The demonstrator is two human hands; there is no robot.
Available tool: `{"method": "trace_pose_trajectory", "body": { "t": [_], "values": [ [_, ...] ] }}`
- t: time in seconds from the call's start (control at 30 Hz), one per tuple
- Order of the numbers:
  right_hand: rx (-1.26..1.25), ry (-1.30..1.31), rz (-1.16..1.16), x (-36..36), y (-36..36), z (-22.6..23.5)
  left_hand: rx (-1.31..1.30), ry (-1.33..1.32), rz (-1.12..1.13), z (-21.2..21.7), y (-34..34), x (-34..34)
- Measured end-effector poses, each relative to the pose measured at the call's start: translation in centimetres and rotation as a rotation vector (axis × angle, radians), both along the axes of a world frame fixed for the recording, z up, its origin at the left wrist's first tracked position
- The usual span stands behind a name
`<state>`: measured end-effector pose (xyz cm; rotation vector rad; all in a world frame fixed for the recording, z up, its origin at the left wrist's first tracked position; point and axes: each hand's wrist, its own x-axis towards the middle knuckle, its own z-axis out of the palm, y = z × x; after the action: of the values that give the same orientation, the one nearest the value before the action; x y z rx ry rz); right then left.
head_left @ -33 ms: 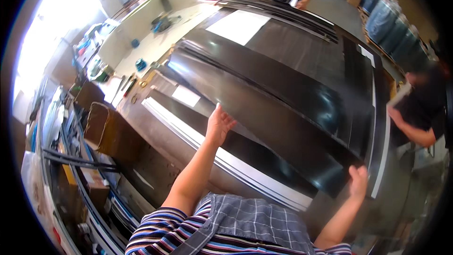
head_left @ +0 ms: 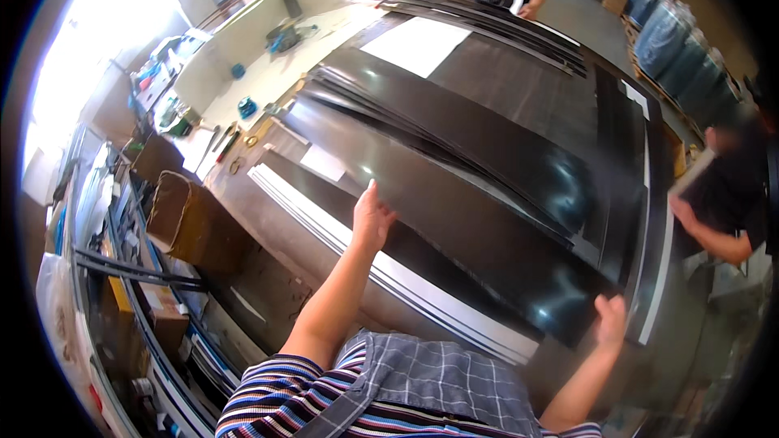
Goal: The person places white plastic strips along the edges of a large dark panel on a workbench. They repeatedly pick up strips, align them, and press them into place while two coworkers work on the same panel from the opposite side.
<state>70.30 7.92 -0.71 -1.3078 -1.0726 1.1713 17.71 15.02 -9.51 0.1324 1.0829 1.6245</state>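
A long, glossy dark sheet (head_left: 454,203) lies slantwise across the table before me, bowed slightly along its length. My left hand (head_left: 372,223) is on its near long edge, thumb on top and the other fingers partly hidden. At the sheet's right end, my right hand (head_left: 610,321) grips the corner, thumb up. Beyond it lies a stack of similar dark sheets (head_left: 462,126), their edges fanned out. Closer to me, another dark strip (head_left: 438,272) shows under the held sheet, beside several white strips (head_left: 422,296).
White paper (head_left: 415,45) lies at the far side, a smaller white piece (head_left: 323,162) left. A cardboard box (head_left: 191,215) and a rack of strips (head_left: 154,316) stand left. One person's hands (head_left: 523,0) work at the back; another person's arm (head_left: 710,231) is at right.
The held sheet has shifted toward me, and the gap between it and the stack has widened. My right hand has moved slightly left and nearer; my left hand has barely moved.
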Motion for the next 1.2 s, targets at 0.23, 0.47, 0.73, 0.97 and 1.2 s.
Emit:
{"method": "trace_pose_trajectory", "body": {
  "t": [0.23, 0.47, 0.73, 0.97, 1.2],
  "values": [
    [-0.535, 0.105, 0.064, -2.4, -4.5, -8.7, -0.246, 0.214, 0.353, -5.2, -7.8, -2.3],
    [-0.536, -0.214, 0.019, -3.9, -5.6, -8.0, -0.553, 0.756, 0.294, -3.9, -9.0, -3.2],
    [-0.396, -0.854, -0.246, -6.1, -7.2, -6.1, -0.194, 1.798, -0.327, -3.2, -13.1, 0.6],
    [-0.237, -0.332, -0.250, -7.9, -3.9, -9.0, -0.284, 1.880, -0.567, -4.1, -12.6, 3.7],
    [-0.283, -0.400, -0.211, -11.7, 4.5, -9.4, -0.269, 1.886, -0.524, -4.5, -13.2, 2.2]
  ]
}}
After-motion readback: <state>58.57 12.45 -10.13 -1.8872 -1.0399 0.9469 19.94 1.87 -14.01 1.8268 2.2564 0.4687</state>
